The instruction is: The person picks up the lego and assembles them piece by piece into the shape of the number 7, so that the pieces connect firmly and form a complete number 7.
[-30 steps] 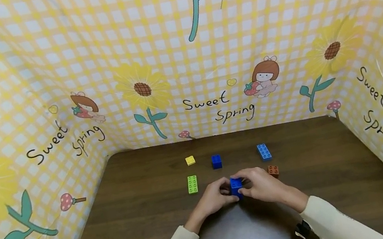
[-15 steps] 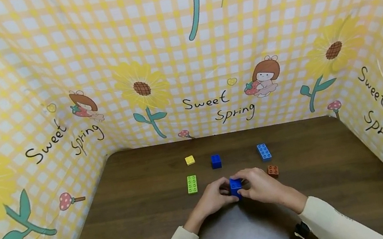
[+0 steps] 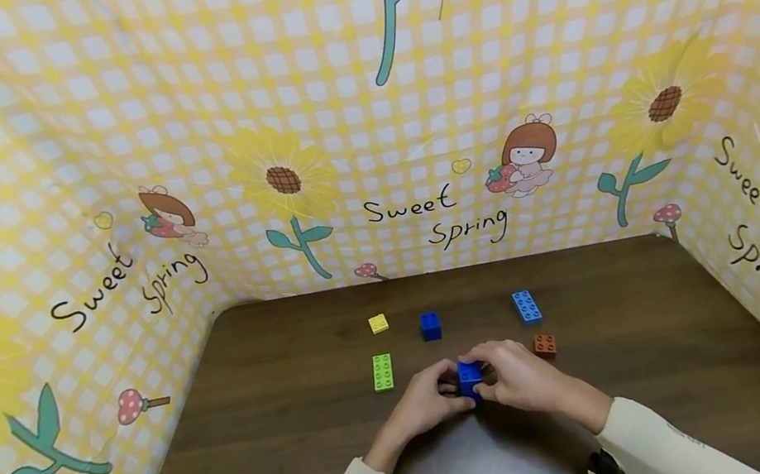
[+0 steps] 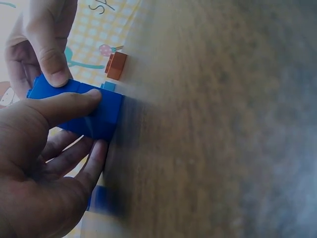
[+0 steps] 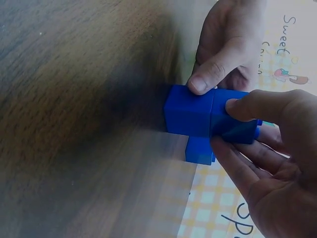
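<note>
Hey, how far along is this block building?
Looks done: the upper blue block sits on the lower blue block, with no clear gap. In hand: the left hand grips the lower one, the right hand the upper. Perhaps left: letting go and adding the yellow brick, lime brick, third blue brick, light blue brick and brown brick, all separate on the table.

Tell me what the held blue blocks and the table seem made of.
Held blue blocks: probably hard plastic, smooth with a slight sheen, given crisp edges and molded studs.
Table: wood or wood-look laminate, satin, with dark streaky grain and a soft reflection.
</note>
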`<state>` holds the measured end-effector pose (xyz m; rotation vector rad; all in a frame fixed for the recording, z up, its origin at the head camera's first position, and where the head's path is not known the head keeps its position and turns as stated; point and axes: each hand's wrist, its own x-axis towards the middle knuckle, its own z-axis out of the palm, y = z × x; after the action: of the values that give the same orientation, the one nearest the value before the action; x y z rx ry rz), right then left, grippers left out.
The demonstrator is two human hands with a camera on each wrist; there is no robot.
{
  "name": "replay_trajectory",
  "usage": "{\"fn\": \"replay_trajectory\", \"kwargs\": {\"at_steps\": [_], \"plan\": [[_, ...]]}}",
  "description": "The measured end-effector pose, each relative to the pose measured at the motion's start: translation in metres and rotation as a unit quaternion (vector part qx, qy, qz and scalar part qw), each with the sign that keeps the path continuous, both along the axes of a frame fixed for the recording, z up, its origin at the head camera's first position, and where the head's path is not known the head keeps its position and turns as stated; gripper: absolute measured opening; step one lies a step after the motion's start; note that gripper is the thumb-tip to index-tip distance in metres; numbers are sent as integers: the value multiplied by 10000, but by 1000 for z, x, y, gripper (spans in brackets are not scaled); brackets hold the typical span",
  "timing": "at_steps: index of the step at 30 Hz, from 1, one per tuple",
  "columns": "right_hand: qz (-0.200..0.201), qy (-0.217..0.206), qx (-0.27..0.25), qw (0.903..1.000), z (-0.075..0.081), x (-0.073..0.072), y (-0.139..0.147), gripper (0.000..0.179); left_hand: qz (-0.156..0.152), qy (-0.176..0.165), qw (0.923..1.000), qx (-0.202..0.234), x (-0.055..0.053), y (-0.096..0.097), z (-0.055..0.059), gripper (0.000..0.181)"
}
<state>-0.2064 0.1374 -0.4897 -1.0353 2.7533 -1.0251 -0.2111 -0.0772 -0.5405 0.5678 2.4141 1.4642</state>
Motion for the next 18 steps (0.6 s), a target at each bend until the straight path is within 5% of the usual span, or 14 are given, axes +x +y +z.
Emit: {"fn": "replay_trajectory", "kwargs": {"at_steps": [12,18], "plan": [[-239,308,19,9992,-9,7,-1,43,18,87,9999,77,1,0,-5,31],[-344,16,-153,9993,-12,4,1,41,9,18,10000,64,-1,0,-4,28]]}}
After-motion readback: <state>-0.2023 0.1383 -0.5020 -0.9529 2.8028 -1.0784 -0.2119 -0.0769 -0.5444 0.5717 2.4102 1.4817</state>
